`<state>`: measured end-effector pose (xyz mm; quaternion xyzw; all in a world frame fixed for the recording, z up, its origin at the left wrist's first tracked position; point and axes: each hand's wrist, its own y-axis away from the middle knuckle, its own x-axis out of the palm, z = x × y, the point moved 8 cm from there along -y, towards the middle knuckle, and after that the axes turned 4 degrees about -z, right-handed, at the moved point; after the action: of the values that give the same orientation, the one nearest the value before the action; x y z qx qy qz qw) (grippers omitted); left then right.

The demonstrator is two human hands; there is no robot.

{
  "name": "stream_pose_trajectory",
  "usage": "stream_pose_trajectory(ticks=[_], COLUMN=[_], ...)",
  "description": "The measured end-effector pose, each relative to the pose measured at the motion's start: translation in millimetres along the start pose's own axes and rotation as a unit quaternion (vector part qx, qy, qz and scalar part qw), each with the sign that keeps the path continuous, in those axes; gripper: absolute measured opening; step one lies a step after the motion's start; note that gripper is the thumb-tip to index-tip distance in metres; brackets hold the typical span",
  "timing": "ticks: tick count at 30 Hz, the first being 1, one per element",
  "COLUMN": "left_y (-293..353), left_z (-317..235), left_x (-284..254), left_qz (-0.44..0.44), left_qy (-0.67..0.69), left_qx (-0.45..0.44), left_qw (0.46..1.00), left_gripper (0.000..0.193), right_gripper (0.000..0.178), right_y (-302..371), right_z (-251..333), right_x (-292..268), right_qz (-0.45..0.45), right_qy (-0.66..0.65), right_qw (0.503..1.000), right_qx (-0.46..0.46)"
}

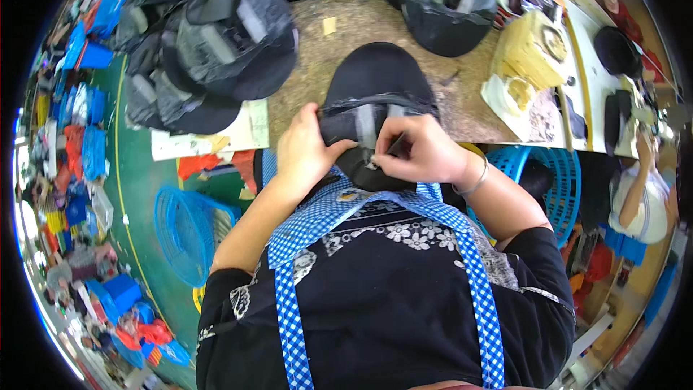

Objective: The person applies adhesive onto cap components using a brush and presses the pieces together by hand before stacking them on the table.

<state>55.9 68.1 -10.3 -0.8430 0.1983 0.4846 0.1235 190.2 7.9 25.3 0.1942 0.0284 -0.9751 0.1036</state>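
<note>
A black cap (382,76) lies at the table's near edge in front of my body, brim pointing away and its lining side up. Grey strips (366,124) run across the inside of its crown. My left hand (307,146) grips the crown's left side, thumb laid over the near part. On the right, my right hand (422,150) is closed in a pinch at the inside of the crown, close to the lower end of a grey strip. A tiny pale bit shows at those fingertips, too small to name.
Stacked black caps (234,36) stand at the left, with more caps (451,7) at the far right. A yellowish container (530,50) sits on the table's right. Blue baskets (184,235) flank me below table height. Another person's arm (635,180) shows at the right.
</note>
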Motion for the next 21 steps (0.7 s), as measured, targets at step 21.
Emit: stream_pose_trajectory(ticks=[21], left_y=[-15], left_z=[-32], left_x=[-52], left_qz=[-0.043], left_qy=[0.412], left_qx=[0.068], left_qw=[0.908], left_gripper=[0.037], right_gripper=[0.018], right_y=[74], right_z=[-49], right_x=[-188], right_qz=[-0.26], right_qy=[0.373], right_qw=[0.883], right_qx=[0.116])
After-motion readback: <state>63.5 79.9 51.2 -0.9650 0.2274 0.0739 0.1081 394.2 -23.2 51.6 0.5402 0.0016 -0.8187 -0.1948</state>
